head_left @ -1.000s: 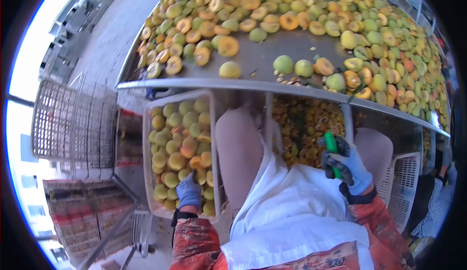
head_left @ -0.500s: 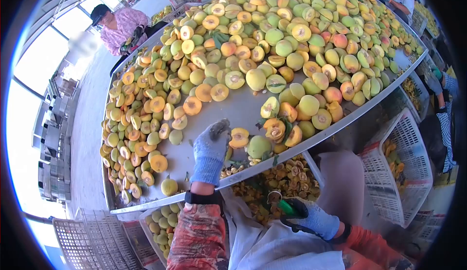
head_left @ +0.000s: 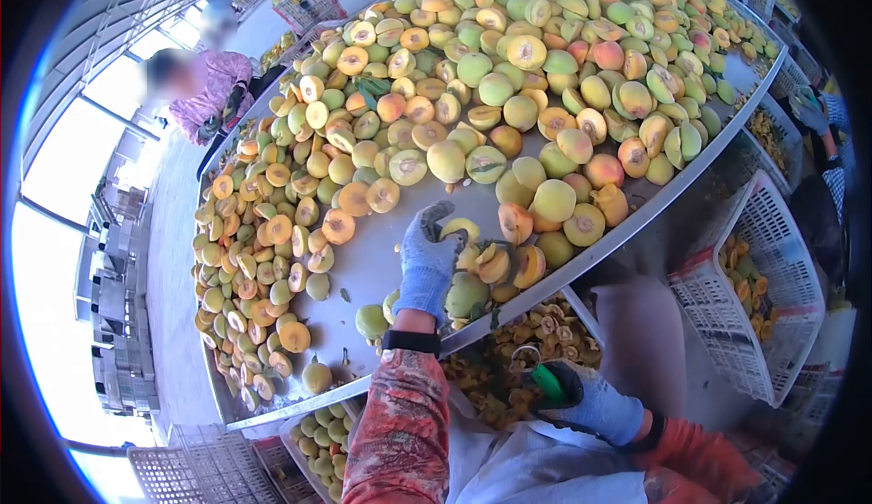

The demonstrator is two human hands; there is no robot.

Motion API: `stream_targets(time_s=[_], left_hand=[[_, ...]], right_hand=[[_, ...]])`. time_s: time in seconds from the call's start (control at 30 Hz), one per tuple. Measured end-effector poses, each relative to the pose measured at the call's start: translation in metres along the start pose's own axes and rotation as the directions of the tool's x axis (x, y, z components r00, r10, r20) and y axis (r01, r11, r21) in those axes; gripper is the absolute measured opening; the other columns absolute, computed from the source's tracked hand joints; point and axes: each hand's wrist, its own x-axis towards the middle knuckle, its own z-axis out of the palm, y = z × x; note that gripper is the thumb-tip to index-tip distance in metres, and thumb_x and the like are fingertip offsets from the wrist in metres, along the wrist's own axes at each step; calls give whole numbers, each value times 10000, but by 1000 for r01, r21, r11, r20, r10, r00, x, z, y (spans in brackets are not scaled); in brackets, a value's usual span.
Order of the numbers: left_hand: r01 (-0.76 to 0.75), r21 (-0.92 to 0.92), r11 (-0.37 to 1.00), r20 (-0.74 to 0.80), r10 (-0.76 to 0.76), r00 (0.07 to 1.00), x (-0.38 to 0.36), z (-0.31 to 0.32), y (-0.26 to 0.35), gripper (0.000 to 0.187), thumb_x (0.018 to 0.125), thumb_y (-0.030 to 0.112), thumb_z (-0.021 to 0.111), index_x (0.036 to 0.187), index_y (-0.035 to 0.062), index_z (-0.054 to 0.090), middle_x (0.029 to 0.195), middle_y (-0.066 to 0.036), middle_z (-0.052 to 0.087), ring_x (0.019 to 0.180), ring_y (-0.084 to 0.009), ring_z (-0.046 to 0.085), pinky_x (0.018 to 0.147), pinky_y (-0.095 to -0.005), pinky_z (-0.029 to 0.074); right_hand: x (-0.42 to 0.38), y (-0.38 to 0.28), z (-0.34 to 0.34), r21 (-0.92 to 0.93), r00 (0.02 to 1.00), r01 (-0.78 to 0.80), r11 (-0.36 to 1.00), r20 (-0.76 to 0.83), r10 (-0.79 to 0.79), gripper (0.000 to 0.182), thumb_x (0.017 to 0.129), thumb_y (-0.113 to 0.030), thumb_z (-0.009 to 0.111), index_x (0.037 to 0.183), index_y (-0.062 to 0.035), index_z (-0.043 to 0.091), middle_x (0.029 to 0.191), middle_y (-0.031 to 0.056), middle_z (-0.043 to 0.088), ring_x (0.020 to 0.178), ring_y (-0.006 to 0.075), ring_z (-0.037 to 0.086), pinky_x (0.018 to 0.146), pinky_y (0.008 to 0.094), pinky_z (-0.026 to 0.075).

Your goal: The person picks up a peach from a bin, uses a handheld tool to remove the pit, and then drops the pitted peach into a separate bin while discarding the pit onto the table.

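Observation:
My left hand (head_left: 427,263), in a blue glove with dark fingertips, reaches over the metal table (head_left: 363,259). Its thumb and fingers are curled round a cut peach half (head_left: 460,229); the grip is partly hidden. Close to its wrist sit a green peach (head_left: 371,322) and, on the other side, a larger green peach (head_left: 467,295). Low over my lap, my gloved right hand (head_left: 599,406) is wrapped round the green handle (head_left: 547,382) of a tool with a thin metal loop (head_left: 525,357) at its end.
Whole and halved peaches (head_left: 509,86) are heaped across the table. Below its edge lie yellow-brown fruit scraps (head_left: 536,331). A white crate (head_left: 772,313) stands at right, a crate of peaches (head_left: 322,440) below left. A person in pink (head_left: 204,95) works at left; a co-worker's gloved hand (head_left: 807,109) shows at right.
My left hand has moved right and closed round a cut half, which has shifted and tilted. A green peach now shows left of that wrist. My right hand keeps the tool; the view has shifted.

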Motion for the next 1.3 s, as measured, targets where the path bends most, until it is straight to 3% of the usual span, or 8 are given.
stream_targets(time_s=[0.07,0.43,0.6,0.67,1.0,1.23,1.27,1.3], left_hand=[[76,-725,685,-69,-182,981,-26,-21,2,402,748,43,649,1132,-12,544,1086,-100,586,934,-201,586,801,-317,489],[90,-931,354,-67,-407,911,-240,-65,28,367,764,-24,614,1125,-17,547,1076,-86,581,968,-173,561,866,-298,447],[-155,-320,935,-382,22,924,-291,-49,-2,289,831,16,560,1115,9,507,985,-52,564,905,-147,544,801,-265,455],[98,-995,-28,99,-487,868,-288,-45,0,233,868,137,500,1058,3,517,959,-61,557,860,-118,528,770,-231,423],[-140,-622,770,-517,-270,813,-293,-23,0,264,911,172,400,1029,-18,541,1002,-103,551,886,-200,549,734,-310,453],[-13,-991,130,-53,-302,952,-278,-54,15,395,920,341,448,1099,-4,518,1031,-162,583,892,-270,604,784,-381,516],[49,-671,740,-267,-303,915,-284,-57,22,463,913,387,449,1123,-21,512,1006,-170,588,880,-267,608,779,-386,518],[46,-673,738,-275,-307,911,-282,-58,19,463,913,387,449,1123,-21,512,1006,-170,588,880,-267,608,779,-386,518]], right_hand=[[-1,-8,1,-320,947,282,904,-60,-316,480,731,-105,709,1152,-24,492,979,53,579,805,95,556,704,245,467],[23,-42,104,-359,764,579,732,-76,-641,472,742,-62,671,1163,4,468,1044,163,576,947,280,591,806,336,466],[6,-37,141,-187,816,569,801,1,-579,483,717,-42,666,1162,-11,481,1046,167,574,935,300,596,796,340,477],[8,-24,146,-510,768,560,653,24,-640,487,704,-26,658,1161,-23,489,1065,172,569,927,324,592,785,355,484],[-6,-39,154,-562,789,524,640,37,-613,497,677,-37,663,1144,-47,493,1039,159,547,866,354,578,733,392,491],[-26,-41,137,-369,740,661,654,174,-650,457,722,-159,710,1115,-40,510,947,178,609,845,325,617,735,362,490],[-29,-39,128,-366,738,664,652,180,-650,457,722,-159,710,1115,-40,510,947,178,609,845,325,617,735,362,490],[-31,-37,118,-442,803,579,685,164,-572,351,745,-157,675,1052,-56,537,921,138,617,807,317,615,693,358,491]])
